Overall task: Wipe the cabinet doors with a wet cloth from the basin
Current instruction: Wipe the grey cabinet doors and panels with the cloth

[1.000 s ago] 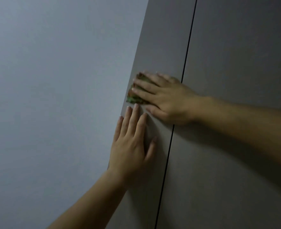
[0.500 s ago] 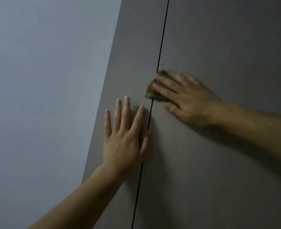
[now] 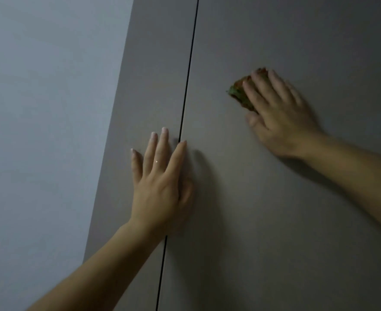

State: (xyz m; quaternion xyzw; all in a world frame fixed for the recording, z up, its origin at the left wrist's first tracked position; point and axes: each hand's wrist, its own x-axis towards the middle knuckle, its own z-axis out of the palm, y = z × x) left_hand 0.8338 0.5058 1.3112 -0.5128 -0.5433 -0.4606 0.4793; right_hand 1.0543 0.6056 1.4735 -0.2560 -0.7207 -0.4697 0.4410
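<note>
Head view — right hand (image 3: 279, 117) presses cloth (image 3: 238, 93) to right door (image 3: 274, 221) under straight fingers (image 3: 259, 90); left hand (image 3: 160, 185), flat, empty — likely bracing across the seam (image 3: 186, 108).

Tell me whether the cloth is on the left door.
No, the right hand presses the cloth against the right door.

The left hand (image 3: 160, 187) has longish, pale-tipped nails and a tiny glint (too small to identify) near its finger bases; the forearms (image 3: 99, 265) are bare.
</note>
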